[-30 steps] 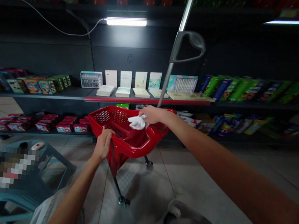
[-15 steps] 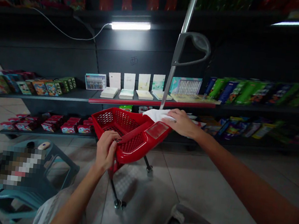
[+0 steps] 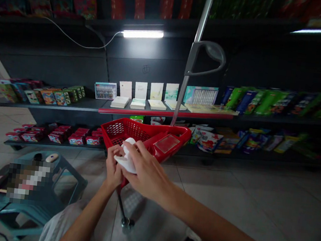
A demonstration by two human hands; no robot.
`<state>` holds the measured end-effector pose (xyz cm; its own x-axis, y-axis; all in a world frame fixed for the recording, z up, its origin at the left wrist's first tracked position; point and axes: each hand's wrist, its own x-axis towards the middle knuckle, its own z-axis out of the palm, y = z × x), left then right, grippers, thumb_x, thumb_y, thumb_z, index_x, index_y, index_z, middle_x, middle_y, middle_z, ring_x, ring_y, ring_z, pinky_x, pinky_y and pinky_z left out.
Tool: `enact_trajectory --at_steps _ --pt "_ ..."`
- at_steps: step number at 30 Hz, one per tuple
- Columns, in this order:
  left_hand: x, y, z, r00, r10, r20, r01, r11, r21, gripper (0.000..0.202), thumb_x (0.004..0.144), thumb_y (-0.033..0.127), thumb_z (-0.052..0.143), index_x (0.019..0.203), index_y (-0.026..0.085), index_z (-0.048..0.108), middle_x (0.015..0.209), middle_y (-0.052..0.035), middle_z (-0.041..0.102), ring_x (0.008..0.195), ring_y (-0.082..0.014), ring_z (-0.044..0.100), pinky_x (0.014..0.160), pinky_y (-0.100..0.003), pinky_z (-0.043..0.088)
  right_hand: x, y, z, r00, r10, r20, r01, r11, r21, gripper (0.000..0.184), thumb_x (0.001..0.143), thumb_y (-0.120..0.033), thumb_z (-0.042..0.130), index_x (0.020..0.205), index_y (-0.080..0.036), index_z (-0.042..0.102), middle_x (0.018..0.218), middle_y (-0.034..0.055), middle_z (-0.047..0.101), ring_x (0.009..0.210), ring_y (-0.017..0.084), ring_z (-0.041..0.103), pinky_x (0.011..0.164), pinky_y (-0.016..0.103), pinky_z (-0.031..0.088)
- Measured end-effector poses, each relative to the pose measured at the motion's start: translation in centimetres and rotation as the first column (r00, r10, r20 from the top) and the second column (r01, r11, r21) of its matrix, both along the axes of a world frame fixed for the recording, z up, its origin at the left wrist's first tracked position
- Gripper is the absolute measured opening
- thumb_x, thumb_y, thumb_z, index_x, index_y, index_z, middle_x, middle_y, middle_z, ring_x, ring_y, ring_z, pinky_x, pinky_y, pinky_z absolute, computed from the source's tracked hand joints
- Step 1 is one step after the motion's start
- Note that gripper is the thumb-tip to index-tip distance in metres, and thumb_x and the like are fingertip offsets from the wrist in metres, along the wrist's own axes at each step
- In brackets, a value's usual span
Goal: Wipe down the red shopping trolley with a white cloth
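Note:
A red plastic mesh basket on a wheeled stand [image 3: 124, 132] stands tilted in front of me, with its near end at my hands. My left hand [image 3: 114, 166] grips that near end from below. My right hand [image 3: 146, 169] is directly over it and pinches a crumpled white cloth [image 3: 127, 159] against my left fingers. The cloth hides part of the basket's near rim. A silver pole with a grey loop handle [image 3: 205, 60] rises from the basket's far side, and a small caster [image 3: 127, 222] sits on the floor beneath.
Dark store shelves [image 3: 161, 113] with greeting cards, boxed goods and green packets run behind the basket. A teal plastic stool [image 3: 67, 179] holding a blurred object stands to the left. Floor tiles surround the caster, and my own feet show at the bottom.
My right hand has moved from the basket's far rim to its near end, bringing the white cloth to my left hand. The basket has turned slightly.

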<state>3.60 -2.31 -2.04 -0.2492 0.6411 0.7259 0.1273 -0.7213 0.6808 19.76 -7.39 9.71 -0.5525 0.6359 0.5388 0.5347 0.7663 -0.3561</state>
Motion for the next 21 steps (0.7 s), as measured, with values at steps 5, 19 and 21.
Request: enact_trajectory --at_steps 5,19,21 --pt "-0.9 -0.3 0.8 0.994 -0.082 0.076 0.08 0.996 0.03 0.031 0.088 0.04 0.063 0.111 0.022 0.053 0.073 0.0023 0.062 0.064 -0.0141 0.058 0.065 -0.027 0.046 4.1 2.5 -0.1 0.965 -0.094 0.246 0.054 0.985 0.166 0.019 0.093 -0.026 0.065 0.109 -0.017 0.067 0.107 0.01 0.059 0.098 0.024 0.06 0.09 0.038 0.052" --pt "-5.8 -1.0 1.9 0.984 -0.095 0.148 0.086 0.994 0.068 0.012 0.072 0.027 0.062 0.072 0.02 0.053 0.059 0.0004 0.056 0.058 -0.0156 0.051 0.061 -0.029 0.04 16.5 12.7 -1.8 0.904 -0.4 -0.151 0.407 0.913 0.017 0.019 0.076 -0.035 0.061 0.086 -0.02 0.067 0.088 0.0093 0.072 0.086 0.027 0.065 0.081 0.038 0.051" --pt "-6.5 -1.2 2.4 0.984 -0.101 0.149 0.088 0.992 0.09 0.01 0.071 0.025 0.062 0.072 0.02 0.053 0.056 0.0009 0.055 0.056 -0.0152 0.049 0.061 -0.03 0.04 17.3 14.3 -2.2 0.738 -0.516 -0.435 0.477 0.855 -0.205 0.023 0.075 -0.042 0.056 0.081 -0.021 0.063 0.074 0.005 0.067 0.075 0.025 0.063 0.07 0.034 0.051"
